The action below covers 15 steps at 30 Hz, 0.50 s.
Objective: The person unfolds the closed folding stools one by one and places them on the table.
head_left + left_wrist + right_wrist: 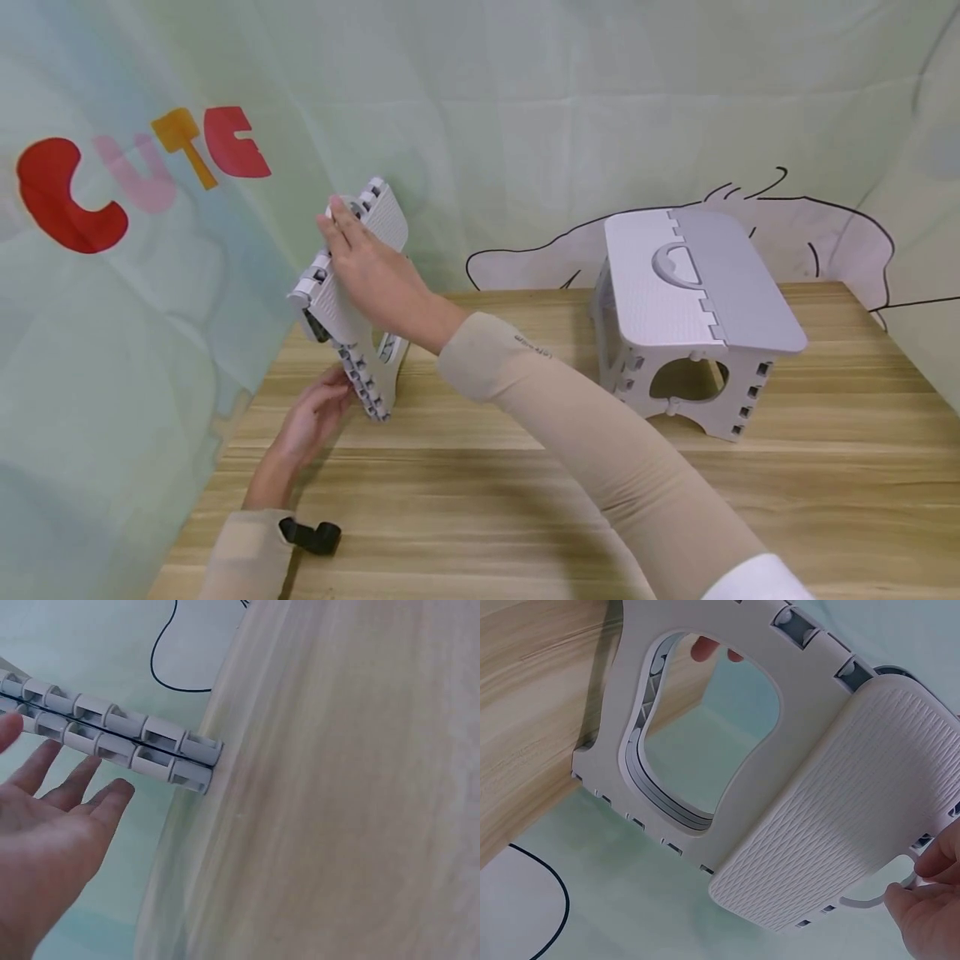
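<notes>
A white-and-grey folding stool (392, 218), folded nearly flat, stands upright at the left of the table, its seat halves angled off the legs. At its top edge my right hand (382, 279) holds it; the right wrist view shows thumb and fingertip pinching the handle (861, 903) beside the ridged seat panel (855, 772). Low by the hinged leg edge (112, 731) is my left hand (315, 417), fingers loosely extended and close behind the legs. Whether those fingers touch the stool I cannot tell.
A second folding stool (652, 308), unfolded, stands on the right of the wooden table (450, 500). A printed curtain (487, 125) hangs behind and along the left edge. A black wrist strap (311, 536) sits on the left sleeve.
</notes>
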### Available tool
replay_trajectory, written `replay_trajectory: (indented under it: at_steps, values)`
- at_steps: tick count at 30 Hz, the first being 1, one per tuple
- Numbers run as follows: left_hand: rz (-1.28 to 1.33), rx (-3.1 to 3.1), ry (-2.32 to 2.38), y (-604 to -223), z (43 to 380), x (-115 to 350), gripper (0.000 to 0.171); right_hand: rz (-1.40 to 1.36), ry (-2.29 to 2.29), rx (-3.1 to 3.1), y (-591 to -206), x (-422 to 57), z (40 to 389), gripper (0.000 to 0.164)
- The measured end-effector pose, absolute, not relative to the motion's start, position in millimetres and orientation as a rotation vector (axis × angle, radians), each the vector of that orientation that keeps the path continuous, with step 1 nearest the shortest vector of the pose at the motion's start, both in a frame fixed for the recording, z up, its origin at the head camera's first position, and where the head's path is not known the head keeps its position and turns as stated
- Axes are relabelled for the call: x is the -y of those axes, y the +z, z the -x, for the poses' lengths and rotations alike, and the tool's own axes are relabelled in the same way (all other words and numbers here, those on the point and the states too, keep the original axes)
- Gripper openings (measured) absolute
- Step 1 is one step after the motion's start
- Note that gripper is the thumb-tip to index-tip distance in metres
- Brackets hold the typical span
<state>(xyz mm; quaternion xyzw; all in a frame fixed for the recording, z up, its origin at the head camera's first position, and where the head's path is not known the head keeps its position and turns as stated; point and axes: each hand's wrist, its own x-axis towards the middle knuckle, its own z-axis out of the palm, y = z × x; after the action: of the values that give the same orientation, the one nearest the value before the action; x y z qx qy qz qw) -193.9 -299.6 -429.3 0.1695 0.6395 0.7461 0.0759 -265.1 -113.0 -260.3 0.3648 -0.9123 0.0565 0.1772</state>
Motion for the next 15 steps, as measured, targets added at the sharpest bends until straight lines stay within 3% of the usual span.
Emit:
replay_trajectory:
  at_steps: [4, 9, 15]
  values:
    - [-0.519, -2.009, 2.239, -428.8, 193.8, 297.9, 0.052, -1.030, 0.166, 2.575, -260.8, 112.7, 265.2, 0.053]
    - [-0.560, -2.056, 2.323, -432.8, 196.0, 292.7, 0.032, -1.024, 0.158, 2.564, -261.1, 112.5, 264.9, 0.053]
    - [-0.549, -2.107, 2.305, -434.1, 197.7, 293.0, 0.030, -1.034, 0.229, 2.579, -262.7, 112.4, 264.2, 0.054]
